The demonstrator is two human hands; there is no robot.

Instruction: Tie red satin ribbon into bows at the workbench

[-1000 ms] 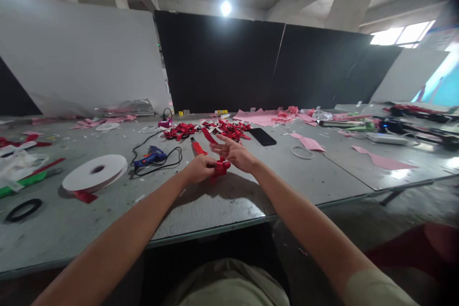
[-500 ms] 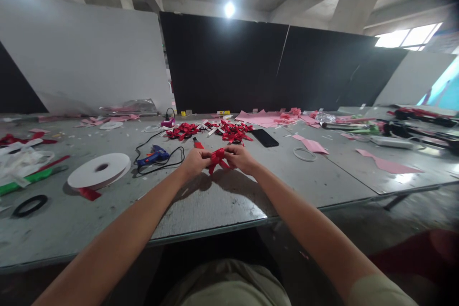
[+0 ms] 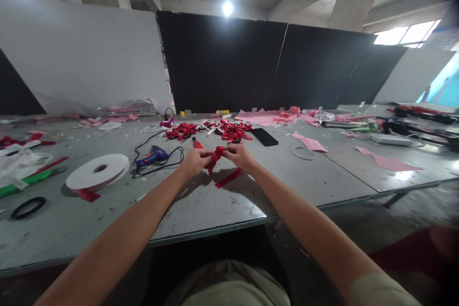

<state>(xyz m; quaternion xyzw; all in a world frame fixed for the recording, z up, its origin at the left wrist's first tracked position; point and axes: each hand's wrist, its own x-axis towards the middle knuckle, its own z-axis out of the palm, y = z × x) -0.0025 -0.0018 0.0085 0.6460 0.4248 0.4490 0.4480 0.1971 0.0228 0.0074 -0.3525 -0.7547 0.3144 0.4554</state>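
Between my two hands is a red ribbon bow (image 3: 215,155), held just above the table. My left hand (image 3: 195,160) pinches its left side, and my right hand (image 3: 239,157) pinches the right side with thumb and fingertips. One ribbon tail stretches out below my right hand; another hangs under the middle of the bow. Just beyond my hands lies a pile of red bows (image 3: 231,129). The red end of a cutter-like tool (image 3: 197,143) shows behind my left hand.
A blue glue gun (image 3: 152,156) with a black cord lies to the left, beside a white ribbon spool (image 3: 98,172). A black phone (image 3: 264,136) and a clear ring (image 3: 304,153) are on the right. Pink scraps (image 3: 313,145) litter the table, and a black ring (image 3: 28,208) sits near left.
The bow has turned and bunched narrower between my fingers. A ribbon tail now extends to the lower right, beneath my right hand. Both hands stay in nearly the same place.
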